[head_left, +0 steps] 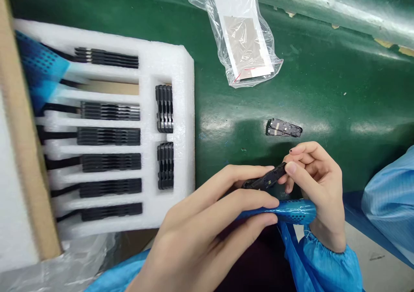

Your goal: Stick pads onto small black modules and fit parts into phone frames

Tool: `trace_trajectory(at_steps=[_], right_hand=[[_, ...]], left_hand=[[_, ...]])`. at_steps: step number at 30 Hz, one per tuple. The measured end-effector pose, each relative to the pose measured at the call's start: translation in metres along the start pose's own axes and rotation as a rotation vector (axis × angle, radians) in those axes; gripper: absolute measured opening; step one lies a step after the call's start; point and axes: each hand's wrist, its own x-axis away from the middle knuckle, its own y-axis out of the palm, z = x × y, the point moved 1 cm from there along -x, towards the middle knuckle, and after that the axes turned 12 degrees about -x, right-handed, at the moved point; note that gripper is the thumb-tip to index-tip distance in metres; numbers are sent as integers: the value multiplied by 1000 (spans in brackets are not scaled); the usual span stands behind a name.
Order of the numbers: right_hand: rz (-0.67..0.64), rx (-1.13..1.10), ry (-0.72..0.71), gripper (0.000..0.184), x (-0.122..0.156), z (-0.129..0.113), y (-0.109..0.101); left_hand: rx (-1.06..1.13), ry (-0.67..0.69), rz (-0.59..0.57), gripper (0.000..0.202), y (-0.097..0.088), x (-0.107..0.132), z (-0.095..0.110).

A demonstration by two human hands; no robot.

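Observation:
My left hand (207,218) is closed on a slim black plastic part (267,179), held tilted above the table's front. Between other fingers of that same hand is a glossy blue film with dark dots (293,211), which reaches under my right wrist. My right hand (315,182) pinches at the far end of the black part with thumb and fingers. A tiny dark speck shows on a right fingertip; I cannot tell what it is. Just beyond my hands, a similar black part (283,128) lies on the green table.
At left, a white foam tray (184,154) holds rows of stacked black parts (110,136) in slots. A blue dotted film (42,67) lies over its far left corner. A clear plastic bag (244,37) with flat sheets rests on the green table (323,76). Blue sleeved fabric (393,201) is at right.

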Motion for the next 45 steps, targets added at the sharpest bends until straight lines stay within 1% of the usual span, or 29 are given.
trace_trajectory(at_steps=[3,6,8,10,13,15,18,22,25,28,31,34,37,39,40,41,43,45], right_hand=[[1,-6,11,15,1,-1,1],[-4,16,0,15,1,0,1],[10,57,-42,15,3,1,3],[67,121,-131,16,4,2,3],[206,233,-301,18,2,2,2],[285,292,-393,20,-4,1,-2],[344,350,-479,22,-19,-2,-11],[368,377,-486,26,-37,-1,-19],[353,377,-462,27,-42,3,-17],[345,407,-481,28,-42,8,-12],[369,453,-515,28,-42,11,-10],[395,502,-530,30,-41,12,-9],[430,536,-587,27,-34,11,-9],[409,503,-606,23,-24,9,-8],[369,474,-584,21,-19,9,-9],[310,440,-534,20,-14,10,-9],[167,350,-389,18,-5,12,-11],[50,247,-257,10,1,14,-12]], left_hand=[[7,14,48,15,3,1,0],[-18,18,31,15,2,1,1],[-31,14,20,14,-1,0,2],[-39,-3,20,15,-3,-2,2],[-41,-46,28,15,-1,-4,-3],[-27,-63,49,14,4,-5,-9],[-6,-77,96,14,11,-3,-19],[27,-91,148,16,14,-2,-26],[31,-105,154,16,15,-4,-29],[37,-110,161,14,16,-6,-32],[50,-123,156,13,17,-7,-32],[44,-137,149,12,14,-7,-31],[22,-156,123,12,10,-6,-28],[18,-159,110,12,8,-6,-27],[19,-152,108,13,8,-6,-26],[21,-142,106,13,8,-6,-25],[20,-120,98,13,8,-7,-24],[16,-90,91,13,9,-6,-24]])
